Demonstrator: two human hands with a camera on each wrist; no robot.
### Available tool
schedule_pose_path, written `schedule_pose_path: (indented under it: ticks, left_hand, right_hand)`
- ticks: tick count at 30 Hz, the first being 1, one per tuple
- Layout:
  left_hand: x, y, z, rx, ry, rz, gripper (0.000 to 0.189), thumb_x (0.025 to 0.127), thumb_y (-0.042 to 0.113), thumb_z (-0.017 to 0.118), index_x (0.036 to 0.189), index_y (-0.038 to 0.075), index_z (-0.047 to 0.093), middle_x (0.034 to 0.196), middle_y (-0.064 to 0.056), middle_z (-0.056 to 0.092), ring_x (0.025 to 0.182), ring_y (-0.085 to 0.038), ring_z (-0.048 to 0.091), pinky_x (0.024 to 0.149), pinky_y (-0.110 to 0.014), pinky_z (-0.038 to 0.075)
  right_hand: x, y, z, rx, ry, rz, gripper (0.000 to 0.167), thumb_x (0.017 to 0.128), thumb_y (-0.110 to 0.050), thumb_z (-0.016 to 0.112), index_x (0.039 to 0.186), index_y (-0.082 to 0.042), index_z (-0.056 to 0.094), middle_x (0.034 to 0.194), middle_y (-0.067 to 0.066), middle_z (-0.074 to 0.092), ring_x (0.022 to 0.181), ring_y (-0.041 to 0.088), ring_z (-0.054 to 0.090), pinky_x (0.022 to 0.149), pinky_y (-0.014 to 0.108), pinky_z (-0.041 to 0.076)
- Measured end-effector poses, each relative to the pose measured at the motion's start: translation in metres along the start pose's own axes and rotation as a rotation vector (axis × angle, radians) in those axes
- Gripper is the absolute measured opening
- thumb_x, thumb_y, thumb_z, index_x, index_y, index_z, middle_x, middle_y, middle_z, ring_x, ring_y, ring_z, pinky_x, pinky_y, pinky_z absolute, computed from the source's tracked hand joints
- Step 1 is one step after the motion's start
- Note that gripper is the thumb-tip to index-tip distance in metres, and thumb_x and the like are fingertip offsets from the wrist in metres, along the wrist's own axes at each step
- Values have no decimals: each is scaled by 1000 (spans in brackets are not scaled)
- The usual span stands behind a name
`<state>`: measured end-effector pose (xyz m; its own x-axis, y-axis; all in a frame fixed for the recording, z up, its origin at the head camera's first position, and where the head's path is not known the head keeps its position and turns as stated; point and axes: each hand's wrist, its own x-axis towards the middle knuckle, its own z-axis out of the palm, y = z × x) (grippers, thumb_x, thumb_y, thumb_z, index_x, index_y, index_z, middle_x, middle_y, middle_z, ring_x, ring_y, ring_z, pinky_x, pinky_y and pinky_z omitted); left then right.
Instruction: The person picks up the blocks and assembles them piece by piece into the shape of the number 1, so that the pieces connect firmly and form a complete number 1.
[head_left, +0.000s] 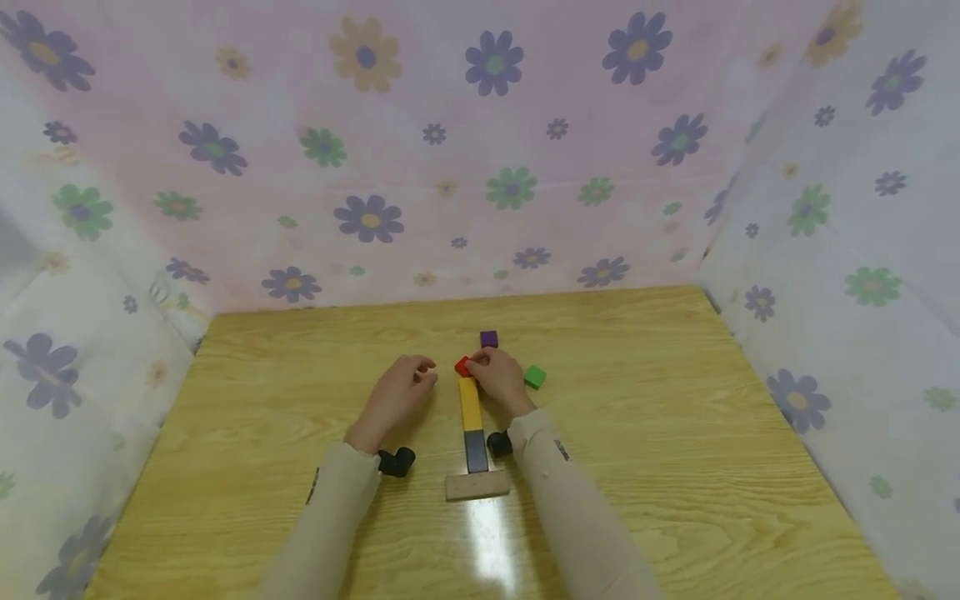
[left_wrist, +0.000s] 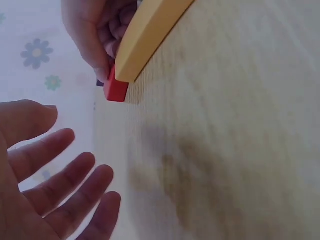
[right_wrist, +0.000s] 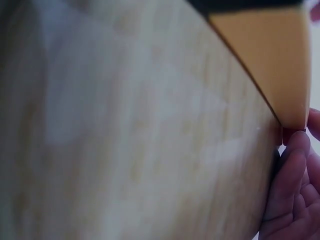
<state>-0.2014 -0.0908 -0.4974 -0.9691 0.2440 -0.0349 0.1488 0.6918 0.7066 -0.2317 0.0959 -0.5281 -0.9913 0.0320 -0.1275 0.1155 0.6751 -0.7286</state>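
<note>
My right hand (head_left: 500,379) pinches a small red block (head_left: 462,367) between thumb and fingers, at the far end of a yellow block (head_left: 470,403). In the left wrist view the red block (left_wrist: 117,89) rests on the table against the end of the yellow block (left_wrist: 145,37). Behind the yellow block lies a dark grey block (head_left: 476,451), which meets a plain wooden block (head_left: 477,485) set crosswise nearest me. Off to the left of the row, my left hand (head_left: 401,390) holds nothing; its fingers are spread loosely in its own wrist view.
A purple cube (head_left: 489,339) sits just beyond the right hand, and a green cube (head_left: 535,377) lies to its right. All stand on a wood-grain table (head_left: 660,467). Flowered cloth (head_left: 450,150) rises at the back and both sides.
</note>
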Motion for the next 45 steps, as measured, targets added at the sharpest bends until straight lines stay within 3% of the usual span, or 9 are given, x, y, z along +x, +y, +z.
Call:
schedule_pose_path:
  ticks: [9, 13, 17, 22, 29, 37, 40, 45]
  left_hand:
    - [41, 17, 1, 135, -33, 85, 31, 91, 30, 47, 117, 15, 57, 112, -5, 49, 97, -21, 50, 81, -39, 42]
    - [59, 22, 8, 223, -50, 139, 28, 92, 25, 48, 117, 17, 58, 112, -5, 49, 90, -19, 52, 79, -37, 43]
    - [71, 24, 17, 257, -73, 134, 28, 92, 21, 48, 118, 16, 57, 108, -6, 49, 83, -18, 51, 76, -34, 43]
    - [81, 21, 26, 285, -88, 150, 32, 92, 13, 45, 122, 17, 54, 104, -7, 50, 79, -19, 49, 73, -32, 43]
    - [87, 21, 34, 361, -227, 218, 54, 85, -5, 42, 128, 26, 50, 119, -8, 47, 106, -26, 45, 86, -39, 40]
    - [96, 33, 37, 335, -254, 281, 38, 91, 7, 45, 123, 23, 55, 134, -8, 38, 123, -32, 32, 98, -45, 27]
    - [98, 36, 39, 397, -270, 292, 38, 91, 8, 45, 123, 25, 55, 135, -7, 38, 124, -31, 31, 99, -42, 26]
    - [101, 36, 39, 501, -232, 321, 34, 90, 19, 52, 123, 24, 55, 129, -6, 45, 118, -28, 39, 97, -41, 30]
  right_hand:
    - [-6, 2, 4, 40, -21, -8, 21, 83, -31, 59, 91, -12, 63, 74, 0, 56, 64, 16, 51, 58, 27, 41]
    - [-9, 3, 7, 40, -4, -24, 20, 83, -30, 60, 88, -11, 62, 71, -1, 56, 61, 15, 50, 57, 27, 40]
    - [-10, 1, 11, 18, -12, -35, 21, 83, -32, 60, 89, -12, 62, 71, -2, 56, 62, 15, 50, 57, 27, 40]
    - [-11, -1, 14, 7, -13, -50, 22, 83, -33, 59, 88, -12, 63, 71, -2, 56, 61, 14, 49, 55, 27, 39]
    - [-13, 1, 11, -22, 23, -73, 25, 82, -37, 59, 86, -12, 63, 72, -3, 56, 62, 14, 49, 58, 28, 39]
    - [-7, 2, 2, -40, 55, -119, 23, 83, -34, 57, 86, -12, 62, 77, -1, 60, 68, 16, 54, 65, 32, 42]
    - [-5, 1, 1, -32, 48, -114, 22, 82, -32, 57, 88, -12, 63, 79, -1, 62, 70, 16, 55, 67, 33, 43]
    - [-3, 3, -2, -30, 50, -114, 23, 82, -34, 58, 92, -14, 64, 82, -3, 63, 73, 14, 56, 67, 31, 43]
